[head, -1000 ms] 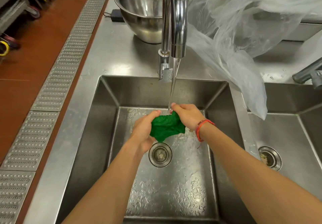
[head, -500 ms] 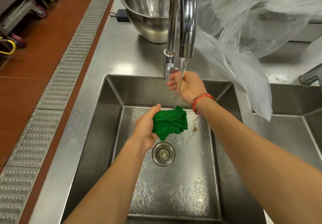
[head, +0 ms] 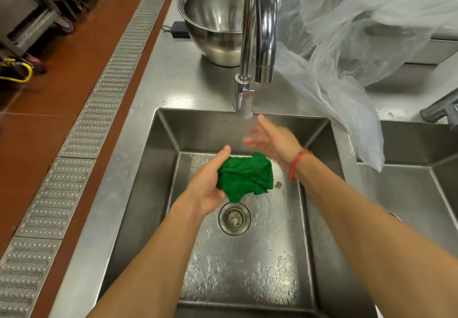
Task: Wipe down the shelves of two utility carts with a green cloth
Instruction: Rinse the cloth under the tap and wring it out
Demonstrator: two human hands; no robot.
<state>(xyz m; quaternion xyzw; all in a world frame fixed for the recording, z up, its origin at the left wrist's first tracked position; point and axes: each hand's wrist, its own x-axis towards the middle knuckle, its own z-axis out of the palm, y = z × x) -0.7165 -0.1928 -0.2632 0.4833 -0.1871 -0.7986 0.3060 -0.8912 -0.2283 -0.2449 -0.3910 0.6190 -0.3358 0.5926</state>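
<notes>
Zero shelves wiped so far, by the look of it; this is preparation only.
Over the wet rectangular stainless-steel sink [head: 158, 169], below the tall curved chrome faucet [head: 262, 20] with no stream showing, the crumpled green cloth [head: 245, 179] sits gripped in the left hand [head: 208, 189]. The right hand [head: 272, 141] hangs beside it, blurred, fingers spread, holding nothing. I judge all the wiping lies ahead.

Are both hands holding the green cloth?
No, only the left hand grips the green cloth; the right hand is open, fingers spread.
</notes>
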